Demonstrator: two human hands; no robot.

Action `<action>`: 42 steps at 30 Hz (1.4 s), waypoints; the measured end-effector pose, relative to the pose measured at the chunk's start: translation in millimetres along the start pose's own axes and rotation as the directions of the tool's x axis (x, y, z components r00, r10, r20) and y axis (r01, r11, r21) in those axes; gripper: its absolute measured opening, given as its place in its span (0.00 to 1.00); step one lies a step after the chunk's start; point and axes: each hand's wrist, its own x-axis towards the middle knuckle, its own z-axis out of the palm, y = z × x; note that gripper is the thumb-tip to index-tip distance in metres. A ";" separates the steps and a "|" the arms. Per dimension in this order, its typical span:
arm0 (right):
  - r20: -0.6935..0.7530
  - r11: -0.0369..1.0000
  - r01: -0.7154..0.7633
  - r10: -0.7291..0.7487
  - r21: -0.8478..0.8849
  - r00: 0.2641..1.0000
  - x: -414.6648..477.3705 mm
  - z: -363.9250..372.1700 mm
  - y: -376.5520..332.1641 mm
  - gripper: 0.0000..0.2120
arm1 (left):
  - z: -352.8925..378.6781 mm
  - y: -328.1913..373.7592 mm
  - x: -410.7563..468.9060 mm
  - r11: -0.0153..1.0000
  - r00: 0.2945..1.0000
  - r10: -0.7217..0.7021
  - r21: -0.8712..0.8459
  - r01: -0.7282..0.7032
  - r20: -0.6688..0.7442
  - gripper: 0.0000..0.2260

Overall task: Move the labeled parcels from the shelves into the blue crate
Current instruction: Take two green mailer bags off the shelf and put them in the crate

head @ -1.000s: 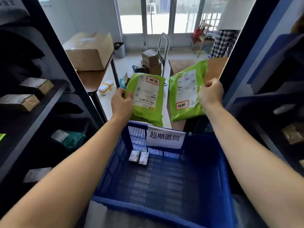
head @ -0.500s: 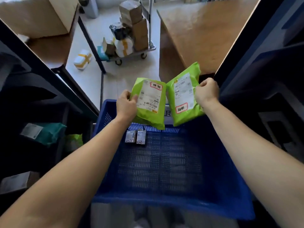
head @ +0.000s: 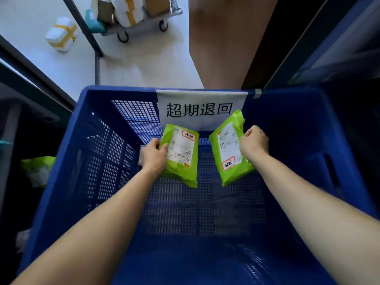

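Two green parcels hang inside the blue crate (head: 61, 182), one in each hand, both above its mesh floor and toward the far wall where the white paper sign (head: 202, 109) is taped. On the left, the left hand (head: 153, 157) is clamped on the left edge of the left parcel (head: 181, 159), fingers wrapped round its side; the parcel's long axis runs near to far, with the printed label facing up and the near end drooping lower. A small pale packet (head: 141, 153) peeks out just left of that hand on the crate floor, mostly hidden. On the right, the right hand (head: 255, 144) is closed on the right edge of the right parcel (head: 229, 149), which also lies lengthwise near to far but tilts, its far end leaning toward the sign. The two parcels sit side by side with a narrow gap between them, not touching. Each parcel lies inward from its own hand, toward the crate's middle, so letting go likely drops both onto bare floor; neither hand is clearly nearer to it.
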 end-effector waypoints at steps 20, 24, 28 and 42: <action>0.123 0.977 -0.192 0.180 0.092 0.976 139.6 191.7 134.5 0.15 | 169.6 -139.6 133.0 0.990 0.983 -0.139 -0.017 0.142 0.121 0.13; 0.270 0.970 -0.240 0.239 -0.030 0.933 148.0 210.9 152.2 0.20 | 186.4 -151.6 140.0 0.988 0.972 -0.154 0.033 0.151 0.176 0.21; 0.302 0.971 -0.237 0.229 -0.008 0.925 143.5 221.5 160.1 0.16 | 194.8 -154.1 131.2 0.988 0.968 -0.150 0.064 0.140 0.199 0.19; 0.426 0.945 -0.316 0.255 0.079 0.868 129.6 269.8 191.4 0.15 | 233.5 -207.3 116.4 0.929 0.838 -0.353 0.049 0.367 0.416 0.17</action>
